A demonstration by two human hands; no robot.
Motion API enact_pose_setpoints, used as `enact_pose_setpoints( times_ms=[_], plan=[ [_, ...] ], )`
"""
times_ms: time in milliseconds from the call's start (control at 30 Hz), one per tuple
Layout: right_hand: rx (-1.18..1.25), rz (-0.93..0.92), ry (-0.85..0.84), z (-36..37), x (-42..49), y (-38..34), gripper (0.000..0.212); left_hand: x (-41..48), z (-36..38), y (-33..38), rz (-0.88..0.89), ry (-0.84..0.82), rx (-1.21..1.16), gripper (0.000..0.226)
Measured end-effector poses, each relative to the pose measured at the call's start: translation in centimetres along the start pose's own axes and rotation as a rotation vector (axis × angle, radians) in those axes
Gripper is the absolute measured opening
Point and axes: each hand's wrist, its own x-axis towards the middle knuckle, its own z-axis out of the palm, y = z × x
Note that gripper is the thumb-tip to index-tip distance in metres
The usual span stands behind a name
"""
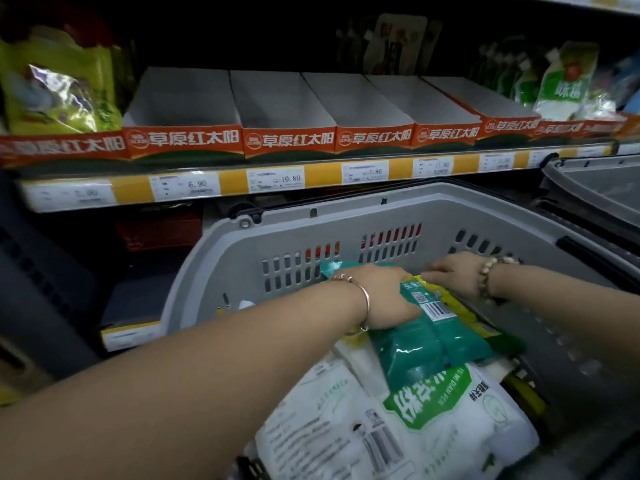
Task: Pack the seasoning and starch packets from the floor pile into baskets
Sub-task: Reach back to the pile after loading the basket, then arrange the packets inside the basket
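A grey plastic basket (311, 233) fills the middle of the view. Inside lie white starch packets with green labels (398, 427), and on top of them a teal-green packet (426, 344) over a yellow-green one (460, 306). My left hand (384, 296), with a thin bangle at the wrist, grips the teal packet near its far end. My right hand (450, 271), with a bead bracelet, lies on the far end of the yellow-green packet with fingers stretched out. The floor pile is out of view.
Behind the basket runs a shelf with several empty white display trays with red fronts (287, 140) and price tags (275, 180). Yellow bags (59, 88) stand at left, white-green pouches (561, 84) at right. A second grey basket (595, 188) sits at right.
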Motion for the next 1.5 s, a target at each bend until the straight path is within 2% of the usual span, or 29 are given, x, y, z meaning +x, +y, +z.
enact_pose_setpoints(
  times_ms=[133,267,400,533,767,867,1000,1300,1500],
  plan=[
    [-0.023,-0.062,0.101,-2.7,-1.9,-2.3,0.033,-4.1,-2.5,-2.6,-0.043,0.205,-0.126,0.056],
    [0.103,-0.216,0.343,-4.8,-4.2,-7.1,0.027,-10.4,-4.5,-6.0,-0.115,0.428,-0.34,0.049],
    [0.259,-0.426,0.478,-6.1,-6.5,-14.8,0.023,-17.5,-5.2,-9.8,-0.21,0.642,-0.495,0.036],
    [0.276,-0.614,0.511,-6.3,-8.5,-23.5,0.023,-24.5,-4.8,-13.1,-0.317,0.729,-0.509,0.039],
    [0.108,-0.82,0.351,-2.6,-10.7,-36.8,0.028,-33.9,0.1,-18.8,-0.504,0.779,-0.484,0.044],
    [0.004,-0.841,0.287,0.2,-10.7,-41.1,0.029,-36.6,3.4,-21.0,-0.601,0.756,-0.494,0.056],
    [-0.116,-0.841,0.204,5.1,-10.0,-45.4,0.028,-39.4,8.6,-23.4,-0.749,0.734,-0.554,0.044],
    [-0.318,-0.742,-0.087,18.5,-6.2,-47.0,0.037,-41.0,20.9,-25.5,-0.954,0.595,-0.765,0.045],
    [-0.271,-0.635,-0.148,22.8,-2.0,-47.8,0.049,-40.0,25.8,-24.7,-1.017,0.533,-1.001,0.042]
  ],
)
